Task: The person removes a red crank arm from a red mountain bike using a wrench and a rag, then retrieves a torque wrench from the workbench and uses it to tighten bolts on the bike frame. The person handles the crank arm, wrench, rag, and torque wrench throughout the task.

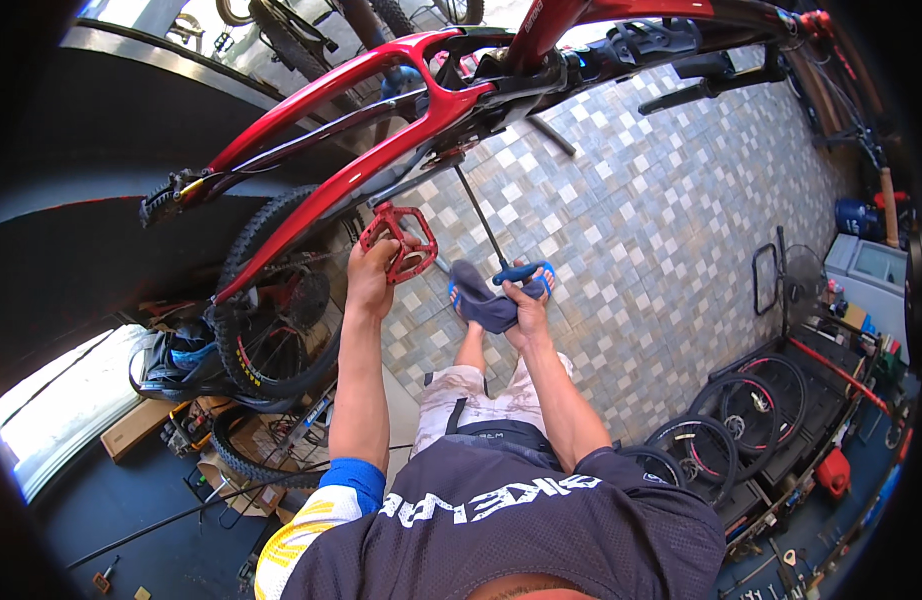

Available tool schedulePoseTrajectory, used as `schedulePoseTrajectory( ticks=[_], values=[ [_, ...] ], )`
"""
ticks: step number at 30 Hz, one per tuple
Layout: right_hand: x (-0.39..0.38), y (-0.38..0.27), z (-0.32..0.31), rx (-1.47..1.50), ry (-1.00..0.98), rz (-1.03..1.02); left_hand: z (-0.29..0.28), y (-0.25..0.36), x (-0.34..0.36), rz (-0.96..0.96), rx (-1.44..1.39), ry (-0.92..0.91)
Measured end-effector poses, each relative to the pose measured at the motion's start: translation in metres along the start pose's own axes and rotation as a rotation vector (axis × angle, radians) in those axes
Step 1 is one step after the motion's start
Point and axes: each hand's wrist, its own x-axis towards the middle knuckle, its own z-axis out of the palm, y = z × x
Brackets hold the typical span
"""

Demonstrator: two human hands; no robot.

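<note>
A red bike frame (366,165) hangs across the top of the view, its rear end to the left. My left hand (369,282) is closed on a red flat pedal (413,262) below the frame's rear. My right hand (526,322) is closed around a dark grey rag (494,312), with its fingers at the blue handle of a T-handle wrench (515,272). That wrench's long black shaft runs up to the underside of the frame; its tip is hidden there. My feet in blue sandals show behind the rag.
A bike wheel with a knobby tyre (246,340) stands at the left, close to my left forearm. Several thin wheels or tyres (751,410) lie at the lower right beside a dark bench holding tools. Tiled floor (621,250) stretches under the frame. More bikes stand at the far left.
</note>
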Motion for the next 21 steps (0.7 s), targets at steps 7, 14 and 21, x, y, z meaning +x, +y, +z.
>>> schedulePoseTrajectory(
  ticks=[7,14,21],
  values=[
    [0.014,0.015,-0.022,0.141,0.079,0.103,0.004,0.003,-0.004,-0.018,0.025,0.024],
    [0.029,-0.033,-0.006,0.101,-0.097,0.768,0.001,0.001,-0.003,-0.013,0.001,-0.009],
    [0.019,-0.01,-0.004,-0.092,-0.088,0.093,0.006,0.002,-0.007,-0.015,-0.042,0.021]
  ],
)
